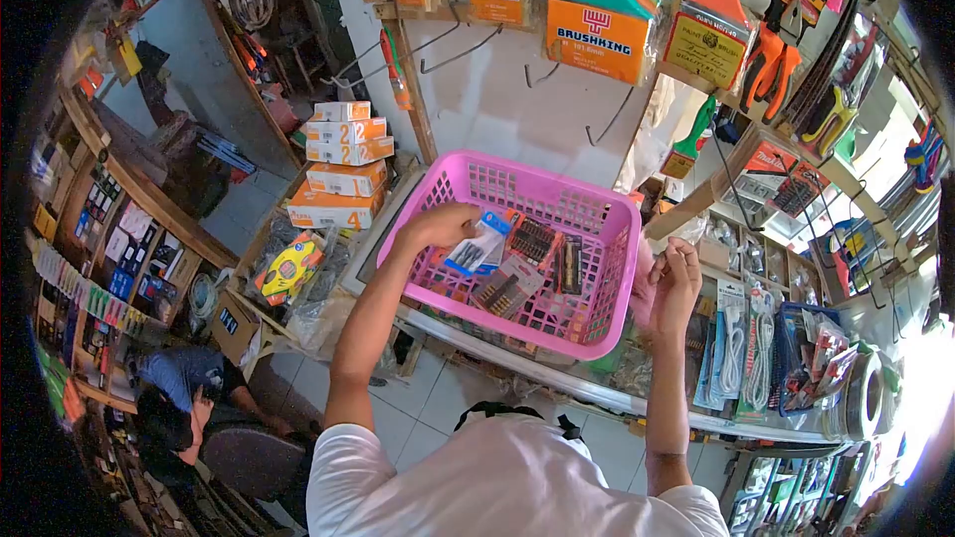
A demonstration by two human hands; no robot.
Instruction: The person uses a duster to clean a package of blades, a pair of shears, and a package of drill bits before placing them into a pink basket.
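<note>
A pink plastic basket (622, 283) with lattice walls sits on the counter in front of me. My left hand (445, 226) reaches over its left rim, fingers closed at the edge of a blue-and-white blister pack (479, 247). Beside that pack in the basket lie a black-and-orange pack of bits (532, 239), a grey card of bits (507, 286) and a narrow dark pack (569, 265). My right hand (676, 273) is raised just beyond the basket's right side, fingers curled together. What they hold, if anything, I cannot make out. Pink material (645, 288) shows next to it.
Packaged paint brushes (602, 35) hang on hooks above the basket. Orange-and-white boxes (333, 209) are stacked at the left, above a yellow package (289, 268). Packed white cables (746, 348) and tape rolls (863, 398) stand at the right. Another person (189, 378) sits low at the left.
</note>
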